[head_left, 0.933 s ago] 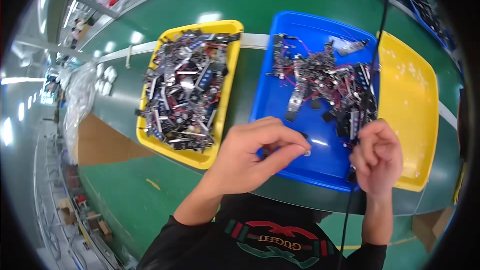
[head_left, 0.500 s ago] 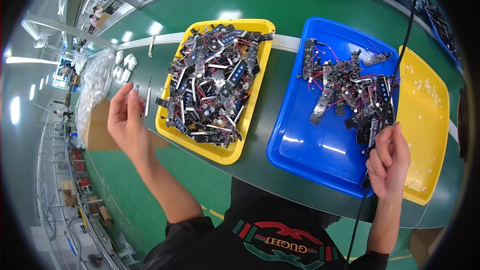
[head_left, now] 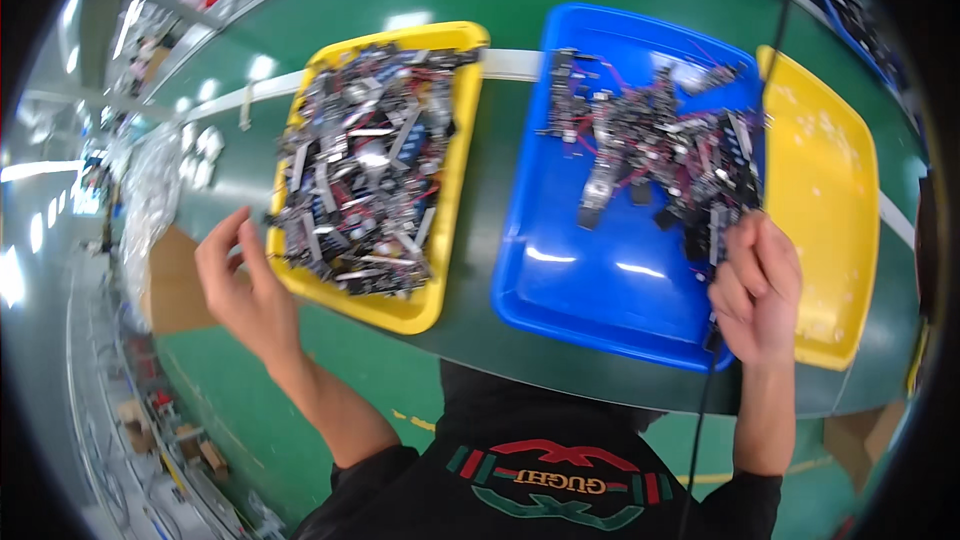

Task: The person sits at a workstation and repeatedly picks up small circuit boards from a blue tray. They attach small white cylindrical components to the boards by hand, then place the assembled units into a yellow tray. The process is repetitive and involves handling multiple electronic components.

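Note:
My left hand point(head_left: 247, 290) is raised beside the near left corner of a yellow tray point(head_left: 404, 314). Its fingers are loosely bent and apart, with nothing visible between them. That tray is heaped with small dark circuit boards point(head_left: 370, 155), among them pale strips and bluish pieces. My right hand point(head_left: 760, 290) is over the right rim of a blue tray point(head_left: 560, 290), fingers curled together. Whatever it may hold is hidden. Just beyond its fingertips lies a pile of dark boards with red and black wires point(head_left: 690, 155).
A second yellow tray point(head_left: 825, 240) with scattered small white bits lies right of the blue one. A black cable point(head_left: 706, 410) runs down past my right hand. Small white pieces point(head_left: 203, 155), clear plastic wrap point(head_left: 150, 200) and a cardboard box point(head_left: 175, 280) are at the left.
The whole view has shifted, so the trays appear farther left, and it is blurrier. My right hand has come closer to the wired boards. A thin stick beside my left hand no longer shows.

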A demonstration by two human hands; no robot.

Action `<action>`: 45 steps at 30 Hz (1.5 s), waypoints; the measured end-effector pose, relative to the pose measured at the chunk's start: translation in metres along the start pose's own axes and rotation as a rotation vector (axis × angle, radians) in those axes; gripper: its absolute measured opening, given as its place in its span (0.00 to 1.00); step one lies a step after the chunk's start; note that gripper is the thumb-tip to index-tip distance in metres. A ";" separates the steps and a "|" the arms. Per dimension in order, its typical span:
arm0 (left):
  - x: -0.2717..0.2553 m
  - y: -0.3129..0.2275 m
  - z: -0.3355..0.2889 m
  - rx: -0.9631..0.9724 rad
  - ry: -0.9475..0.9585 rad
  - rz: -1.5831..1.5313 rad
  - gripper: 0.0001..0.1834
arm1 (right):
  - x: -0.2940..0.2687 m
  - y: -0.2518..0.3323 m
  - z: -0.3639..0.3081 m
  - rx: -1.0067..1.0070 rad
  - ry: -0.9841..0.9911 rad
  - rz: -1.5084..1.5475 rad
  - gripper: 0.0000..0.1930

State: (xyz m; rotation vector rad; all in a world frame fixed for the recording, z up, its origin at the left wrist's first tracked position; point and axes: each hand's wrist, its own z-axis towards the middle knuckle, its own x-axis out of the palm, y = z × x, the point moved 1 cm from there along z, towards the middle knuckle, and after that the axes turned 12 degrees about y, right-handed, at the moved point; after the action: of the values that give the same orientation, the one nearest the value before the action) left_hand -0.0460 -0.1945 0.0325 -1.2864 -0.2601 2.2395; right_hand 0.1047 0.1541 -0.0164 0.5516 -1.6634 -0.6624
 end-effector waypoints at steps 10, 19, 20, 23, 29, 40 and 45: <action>0.107 -0.152 -0.036 0.399 0.667 -0.160 0.20 | -0.011 0.010 -0.001 0.037 0.192 0.188 0.12; 0.133 -0.161 -0.021 0.259 0.620 -0.252 0.07 | -0.001 0.012 -0.002 0.076 0.094 0.102 0.10; 0.130 -0.161 -0.021 0.221 0.596 -0.318 0.05 | -0.002 0.011 -0.003 0.086 0.090 0.080 0.10; 0.120 -0.162 -0.013 0.204 0.548 -0.508 0.04 | -0.005 0.011 -0.004 0.082 0.171 0.029 0.10; 0.119 -0.164 -0.003 0.234 0.573 -0.763 0.04 | -0.007 0.012 -0.005 0.075 0.207 -0.078 0.10; 0.105 -0.187 0.011 0.063 0.457 -1.026 0.11 | -0.009 0.009 -0.003 0.040 0.250 -0.017 0.10; 0.100 -0.186 0.011 0.092 0.407 -1.241 0.13 | -0.009 0.009 -0.003 0.040 0.250 -0.046 0.10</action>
State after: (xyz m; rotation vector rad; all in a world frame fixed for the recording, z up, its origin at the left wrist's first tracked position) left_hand -0.0290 0.0159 0.0417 -1.0309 -0.5836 0.9188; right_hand 0.1093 0.1666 -0.0164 0.6752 -1.4355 -0.5696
